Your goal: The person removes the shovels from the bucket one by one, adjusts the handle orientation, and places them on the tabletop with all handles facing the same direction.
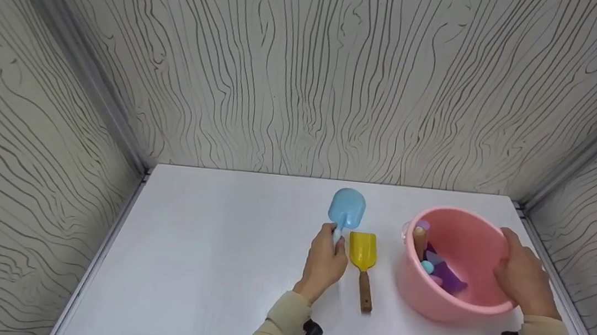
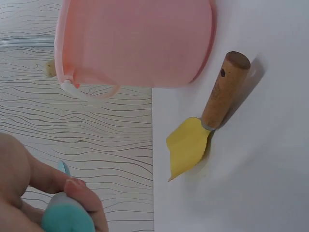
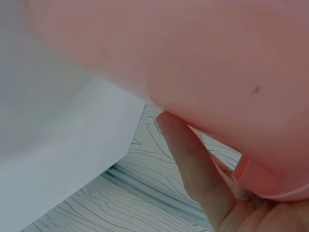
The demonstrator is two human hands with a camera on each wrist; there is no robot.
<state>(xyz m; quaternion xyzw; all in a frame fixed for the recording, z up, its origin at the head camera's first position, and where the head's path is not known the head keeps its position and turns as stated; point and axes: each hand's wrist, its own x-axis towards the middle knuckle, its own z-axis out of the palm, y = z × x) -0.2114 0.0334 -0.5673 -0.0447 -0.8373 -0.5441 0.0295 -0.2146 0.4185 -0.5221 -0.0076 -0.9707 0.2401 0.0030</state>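
Note:
My left hand [image 1: 325,260] holds a small light-blue trowel [image 1: 347,207] by its handle, blade pointing away from me. The handle's rounded teal end [image 2: 67,220] shows in the left wrist view. Just right of it, a yellow trowel [image 1: 362,250] with a brown wooden handle [image 1: 365,294] lies on the table. My right hand [image 1: 526,280] grips the right rim of a pink bucket [image 1: 425,303], its thumb [image 3: 186,159] against the outer wall. Inside the bucket are a purple piece [image 1: 449,279], a light-blue round end [image 1: 427,266] and a brown handle [image 1: 419,244], partly overlapping.
The white table [image 1: 184,255] ends at a wood-grain back panel [image 1: 307,79], with similar panels on both sides. A white bucket handle [image 2: 91,94] hangs at the bucket's rim in the left wrist view. Grey metal strips [image 1: 115,115] run along the corners.

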